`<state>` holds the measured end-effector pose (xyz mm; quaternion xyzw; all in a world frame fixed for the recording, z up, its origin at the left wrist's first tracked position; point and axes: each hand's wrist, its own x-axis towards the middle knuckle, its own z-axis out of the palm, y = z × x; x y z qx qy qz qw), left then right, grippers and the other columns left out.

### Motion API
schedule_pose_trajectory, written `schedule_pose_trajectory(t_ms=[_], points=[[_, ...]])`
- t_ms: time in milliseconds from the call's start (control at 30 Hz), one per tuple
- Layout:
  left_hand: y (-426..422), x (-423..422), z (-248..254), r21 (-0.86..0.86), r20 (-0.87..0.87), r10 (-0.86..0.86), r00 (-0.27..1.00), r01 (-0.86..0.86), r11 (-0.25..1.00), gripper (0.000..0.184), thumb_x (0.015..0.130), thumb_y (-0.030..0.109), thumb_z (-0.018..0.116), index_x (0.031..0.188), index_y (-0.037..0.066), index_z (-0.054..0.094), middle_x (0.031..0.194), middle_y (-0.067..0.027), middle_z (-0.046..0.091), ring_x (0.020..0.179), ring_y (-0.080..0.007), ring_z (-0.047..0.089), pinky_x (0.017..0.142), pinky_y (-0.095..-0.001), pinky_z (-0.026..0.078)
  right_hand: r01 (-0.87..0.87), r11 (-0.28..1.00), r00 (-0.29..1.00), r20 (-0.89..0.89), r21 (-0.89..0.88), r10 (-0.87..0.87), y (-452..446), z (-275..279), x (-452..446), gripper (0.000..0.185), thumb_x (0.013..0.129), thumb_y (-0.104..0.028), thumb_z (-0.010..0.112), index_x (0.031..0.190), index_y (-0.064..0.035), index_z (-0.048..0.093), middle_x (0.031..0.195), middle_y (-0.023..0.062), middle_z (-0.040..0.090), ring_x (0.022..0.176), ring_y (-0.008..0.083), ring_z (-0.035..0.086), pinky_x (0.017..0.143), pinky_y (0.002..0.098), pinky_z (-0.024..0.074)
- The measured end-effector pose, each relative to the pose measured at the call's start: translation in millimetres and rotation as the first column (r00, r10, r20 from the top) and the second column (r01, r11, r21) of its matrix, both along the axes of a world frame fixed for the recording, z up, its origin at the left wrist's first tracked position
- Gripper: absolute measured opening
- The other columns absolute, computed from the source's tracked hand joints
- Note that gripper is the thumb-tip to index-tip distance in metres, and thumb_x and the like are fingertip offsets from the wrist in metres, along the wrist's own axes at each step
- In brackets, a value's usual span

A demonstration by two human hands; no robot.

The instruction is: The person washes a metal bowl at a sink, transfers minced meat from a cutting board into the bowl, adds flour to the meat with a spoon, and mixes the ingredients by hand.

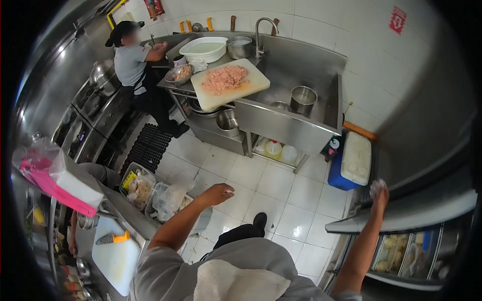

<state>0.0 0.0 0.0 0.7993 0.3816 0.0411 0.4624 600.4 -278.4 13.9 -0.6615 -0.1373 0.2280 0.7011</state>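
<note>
My left hand [218, 194] is held in the air over the tiled floor, right of the food containers. Its fingers are curled together, with something whitish at the tips; whether it holds anything is hidden. On the right, my arm reaches to the open refrigerator door [401, 213]. My right hand [380, 195] is bent at that door, its fingers covered by a whitish patch [377, 186] too small to identify. Below the door, refrigerated food containers [396, 253] show.
A co-worker [131, 67] stands at the far sink. Minced meat [224, 79] lies on a white cutting board [251, 90] at the sink's edge. A blue cooler [355, 159] stands by the wall. An orange-handled knife [113, 238] rests on another board [118, 263] at left.
</note>
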Motion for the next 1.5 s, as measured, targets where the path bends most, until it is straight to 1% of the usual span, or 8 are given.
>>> schedule_pose_trajectory(t_ms=[333,467,633,967,1033,1300,1400,1500], points=[[167.6,-39.8,-88.0,0.136,-0.319,-0.024,0.947,0.07,0.988,0.034,0.086,0.036,0.053,0.102,0.008,0.064,0.107,-0.014,0.062,0.102,-0.0323,0.056,0.089,-0.0402,0.043,0.246,0.953,0.969,0.012,-0.178,-0.248,-129.6,-35.6,-17.1,0.051,0.092,-0.039,0.046,0.131,-0.007,0.039,0.134,0.0144,0.044,0.119,0.0334,0.046,0.094,0.0456,0.0385],[191.1,-24.6,-81.4,-0.013,-0.415,0.162,0.895,-0.184,0.983,0.034,0.086,0.035,0.054,0.102,0.008,0.064,0.109,-0.0137,0.062,0.101,-0.0313,0.058,0.088,-0.0393,0.044,-0.127,0.989,0.943,-0.318,-0.073,0.097,-106.7,-26.6,58.3,0.06,0.091,-0.043,0.048,0.135,-0.0055,0.035,0.134,0.0146,0.044,0.122,0.0298,0.045,0.095,0.0422,0.0387],[234.4,60.8,-41.1,-0.055,-0.247,0.302,0.921,-0.324,0.944,0.032,0.085,0.032,0.058,0.106,0.008,0.063,0.106,-0.017,0.062,0.096,-0.0309,0.06,0.083,-0.0367,0.047,-0.327,0.945,0.945,0.013,-0.012,0.327,243.5,47.5,102.7,0.041,0.09,-0.029,0.056,0.12,-0.0018,0.049,0.1,0.0068,0.059,0.089,0.0156,0.057,0.074,0.0298,0.0471],[262.7,122.9,30.0,-0.057,-0.117,0.682,0.722,-0.691,0.721,0.03,0.084,0.016,0.062,0.11,0.002,0.059,0.105,-0.0151,0.062,0.094,-0.026,0.062,0.081,-0.0322,0.048,-0.817,0.436,0.432,-0.098,0.377,0.896,825.1,42.5,49.9,0.029,0.091,-0.016,0.046,0.114,0.001,0.053,0.104,0.011,0.062,0.086,0.0182,0.062,0.075,0.0302,0.0503],[270.6,134.1,59.1,-0.096,-0.121,0.715,0.689,-0.725,0.682,0.032,0.084,0.015,0.062,0.111,0.0,0.057,0.107,-0.0141,0.062,0.098,-0.0236,0.061,0.083,-0.0316,0.048,-0.75,0.576,0.554,-0.166,0.325,0.816,899.9,48.5,20.1,0.028,0.09,-0.02,0.049,0.11,-0.0022,0.056,0.096,0.0096,0.063,0.082,0.0187,0.062,0.069,0.0297,0.0506],[278.2,161.2,106.1,-0.177,0.08,0.833,0.548,-0.814,0.553,0.028,0.088,0.012,0.059,0.113,0.001,0.057,0.114,-0.0119,0.059,0.102,-0.0196,0.058,0.086,-0.0308,0.047,-0.77,0.616,0.638,0.249,0.169,0.729,1017.2,33.6,-50.2,0.038,0.091,-0.025,0.044,0.113,0.0038,0.056,0.108,0.0135,0.061,0.1,0.023,0.057,0.091,0.0295,0.0399],[325.9,192.8,118.2,-0.124,0.051,0.777,0.628,-0.768,0.628,0.029,0.09,0.019,0.056,0.114,0.003,0.058,0.115,-0.0104,0.059,0.103,-0.0191,0.057,0.087,-0.0314,0.046,-0.854,0.49,0.515,0.147,0.178,0.844,975.2,33.1,-56.1,0.043,0.093,-0.03,0.043,0.114,0.0055,0.054,0.112,0.0156,0.06,0.106,0.0243,0.056,0.092,0.031,0.0408],[392.8,235.1,105.5,-0.112,0.242,0.589,0.771,-0.58,0.807,0.029,0.091,0.022,0.054,0.114,0.004,0.058,0.11,-0.0102,0.06,0.099,-0.0184,0.057,0.086,-0.0301,0.046,-0.546,0.684,0.516,-0.448,0.485,0.73,947.0,26.4,-37.1,0.044,0.094,-0.032,0.045,0.12,0.0029,0.048,0.11,0.0171,0.06,0.105,0.0273,0.057,0.089,0.0362,0.0453]])
